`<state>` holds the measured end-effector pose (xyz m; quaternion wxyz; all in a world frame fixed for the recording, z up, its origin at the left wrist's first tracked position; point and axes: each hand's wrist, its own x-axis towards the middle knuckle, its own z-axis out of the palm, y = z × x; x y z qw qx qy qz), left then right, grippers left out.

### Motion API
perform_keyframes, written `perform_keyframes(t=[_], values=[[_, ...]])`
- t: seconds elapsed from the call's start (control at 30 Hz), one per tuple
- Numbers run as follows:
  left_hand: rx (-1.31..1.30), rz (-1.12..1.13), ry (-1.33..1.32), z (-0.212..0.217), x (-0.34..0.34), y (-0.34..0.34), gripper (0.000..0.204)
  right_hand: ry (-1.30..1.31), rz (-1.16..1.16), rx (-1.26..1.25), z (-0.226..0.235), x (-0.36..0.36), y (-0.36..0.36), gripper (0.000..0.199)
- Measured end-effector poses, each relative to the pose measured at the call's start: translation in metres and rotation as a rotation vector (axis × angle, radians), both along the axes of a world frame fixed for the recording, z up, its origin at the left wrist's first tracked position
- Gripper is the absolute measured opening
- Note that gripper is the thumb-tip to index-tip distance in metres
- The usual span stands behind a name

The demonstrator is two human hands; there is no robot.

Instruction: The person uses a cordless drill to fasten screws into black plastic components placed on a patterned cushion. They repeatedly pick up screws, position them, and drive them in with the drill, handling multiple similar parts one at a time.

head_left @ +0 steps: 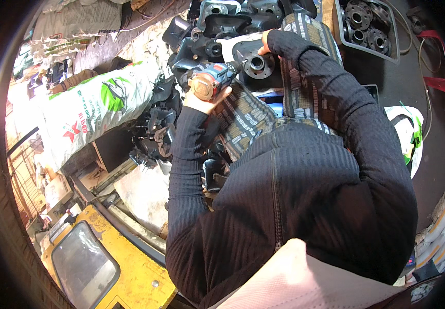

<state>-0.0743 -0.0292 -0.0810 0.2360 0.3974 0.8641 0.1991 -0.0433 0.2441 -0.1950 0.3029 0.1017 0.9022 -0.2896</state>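
My left hand point(205, 103) is wrapped round a blue cordless drill point(221, 71) with a brownish end. The drill's nose points right, towards a black moulded part with a round metal flange point(257, 63) between my knees. Whether the bit touches the flange is too small to tell. At the far upper edge of that part is my right hand point(265, 43), fingers bent and closed on it; the fingertips are partly hidden.
Several similar black parts point(227, 24) are heaped ahead and to the left. A clear bin point(398, 49) of round metal flanges stands far right. White printed sacks point(99, 105) lie left, a yellow machine point(145, 278) is at the near left, and a red plastic frame point(441, 77) is at right.
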Motion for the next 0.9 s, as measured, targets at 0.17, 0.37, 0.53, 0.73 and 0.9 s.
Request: perform_keyframes(t=[0.17,0.37,0.53,0.73,0.9], values=[[0.071,0.063,-0.167,0.008,-0.001,0.009,0.062,0.071,-0.177,-0.359,0.007,0.016,0.009,0.035],[0.036,0.368,-0.475,0.045,-0.002,0.013,0.059,0.269,-0.62,-0.871,-0.002,0.052,-0.012,0.034],[0.07,0.331,-0.503,0.054,0.003,0.031,0.046,0.26,-0.818,-0.806,-0.023,0.061,-0.032,0.031],[-0.011,0.376,-0.527,0.05,-0.002,0.042,0.041,0.358,-0.777,-0.628,-0.033,0.051,-0.031,0.03],[-0.006,0.348,-0.499,0.05,-0.004,0.052,0.049,0.327,-0.796,-0.628,-0.036,0.049,-0.031,0.031]])
